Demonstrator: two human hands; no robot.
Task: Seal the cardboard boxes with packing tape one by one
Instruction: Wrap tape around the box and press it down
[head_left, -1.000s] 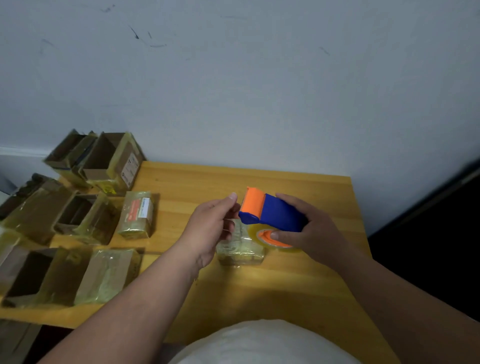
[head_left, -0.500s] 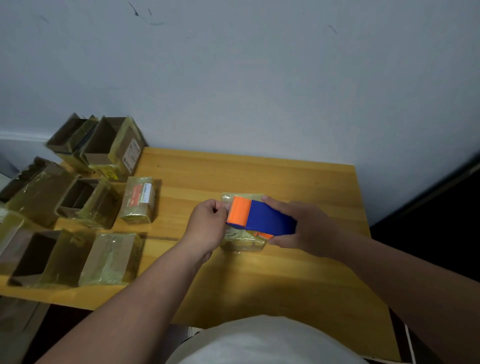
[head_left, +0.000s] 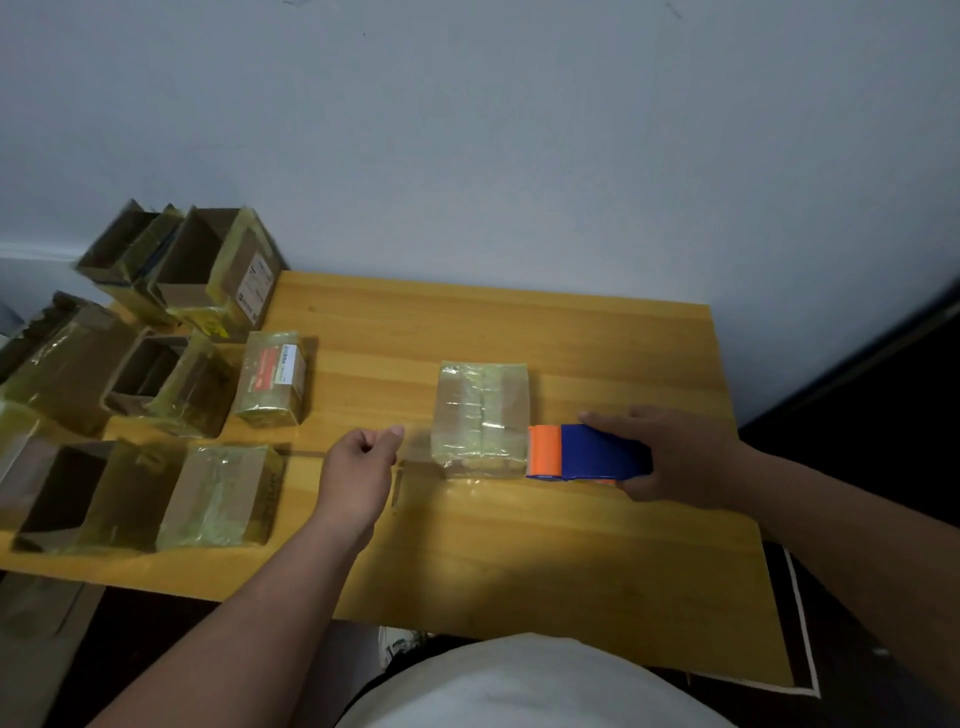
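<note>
Gripping tape dispenser (head_left: 589, 452) beside taped box (head_left: 480, 415): right hand (head_left: 675, 457); left hand (head_left: 358, 473) loosely curled, empty.

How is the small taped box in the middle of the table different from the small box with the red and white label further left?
The tape-wrapped cardboard box in the middle shows no label; the smaller cardboard box with the red and white label does. The middle box lies beside the blue and orange tape dispenser, which the right hand holds; the labelled box lies by the open boxes on the left. Both are closed, covered in glossy tape, and rest on the wooden table.
</note>
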